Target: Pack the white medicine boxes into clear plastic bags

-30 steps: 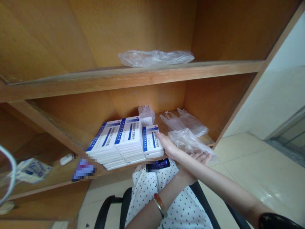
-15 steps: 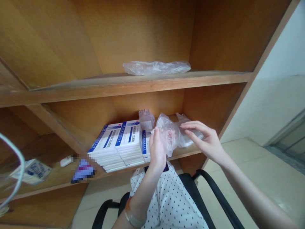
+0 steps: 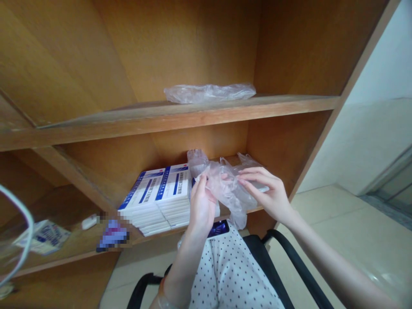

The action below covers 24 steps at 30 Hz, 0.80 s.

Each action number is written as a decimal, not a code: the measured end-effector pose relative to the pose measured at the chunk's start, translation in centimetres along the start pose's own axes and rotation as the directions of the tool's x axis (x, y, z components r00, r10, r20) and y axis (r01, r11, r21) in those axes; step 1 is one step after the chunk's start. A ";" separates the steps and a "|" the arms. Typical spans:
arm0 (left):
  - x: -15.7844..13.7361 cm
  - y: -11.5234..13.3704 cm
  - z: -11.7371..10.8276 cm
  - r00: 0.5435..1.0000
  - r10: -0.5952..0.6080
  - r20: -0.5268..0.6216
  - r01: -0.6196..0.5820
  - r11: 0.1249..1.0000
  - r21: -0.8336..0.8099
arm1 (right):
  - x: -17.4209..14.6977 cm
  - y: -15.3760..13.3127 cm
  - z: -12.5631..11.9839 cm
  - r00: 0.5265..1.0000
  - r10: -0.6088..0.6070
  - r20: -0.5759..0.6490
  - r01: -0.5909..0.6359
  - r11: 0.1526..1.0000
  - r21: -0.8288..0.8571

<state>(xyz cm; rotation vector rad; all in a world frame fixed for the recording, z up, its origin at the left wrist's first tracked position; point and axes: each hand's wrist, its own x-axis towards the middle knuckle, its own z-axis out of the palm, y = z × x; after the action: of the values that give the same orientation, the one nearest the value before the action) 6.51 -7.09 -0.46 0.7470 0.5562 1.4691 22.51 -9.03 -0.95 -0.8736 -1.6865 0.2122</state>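
Left hand holds a plastic bag beside stacked boxes

A plastic bag between my left hand and my right hand, centre of the frame.
Just left of my left hand, stacked boxes sit on the lower shelf; a bundled bag lies behind them to the right, and another bag behind my right hand. Upper middle, a flattened bag lies on the upper shelf. Lower left, past the divider, a carton lies in the next compartment, a cable passing before it. Bottom centre, a phone lies on my lap, between the armrests.
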 end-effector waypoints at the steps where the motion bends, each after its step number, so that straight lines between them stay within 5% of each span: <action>1: 0.2 0.2 -0.3 1.000 0.021 -0.012 -0.021 1.000 -0.002 | 0.2 0.0 -0.1 1.000 0.017 -0.021 -0.016 0.999 0.035; 5: 0.5 1.4 -1.4 0.994 0.102 -0.042 -0.098 0.991 0.086 | 1.0 1.0 -1.0 0.967 0.188 -0.170 -0.165 0.976 0.144; 10: 0.3 4.3 -1.7 0.976 0.198 -0.094 -0.186 0.975 0.120 | 2.5 3.9 -3.3 0.844 0.387 -0.372 -0.267 0.904 0.334; 17: 0.4 5.0 -0.4 0.947 0.317 -0.056 -0.307 0.943 0.129 | 3.2 6.3 -3.9 0.673 0.608 -0.422 -0.302 0.746 0.594; 21: -0.5 3.0 -0.4 0.983 0.087 0.161 -0.156 0.857 0.492 | 2.8 7.4 -2.7 0.543 0.769 -0.338 -0.415 0.595 0.688; 24: -1.2 1.9 -0.5 0.925 -0.141 0.353 -0.166 0.685 0.710 | 2.6 8.1 -1.8 0.458 0.852 -0.255 -0.480 0.478 0.735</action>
<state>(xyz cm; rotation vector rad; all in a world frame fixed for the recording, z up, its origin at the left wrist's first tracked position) 4.79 -8.34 0.45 1.6440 0.8455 1.0266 27.52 -2.20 -2.98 -0.9920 -0.4664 0.8912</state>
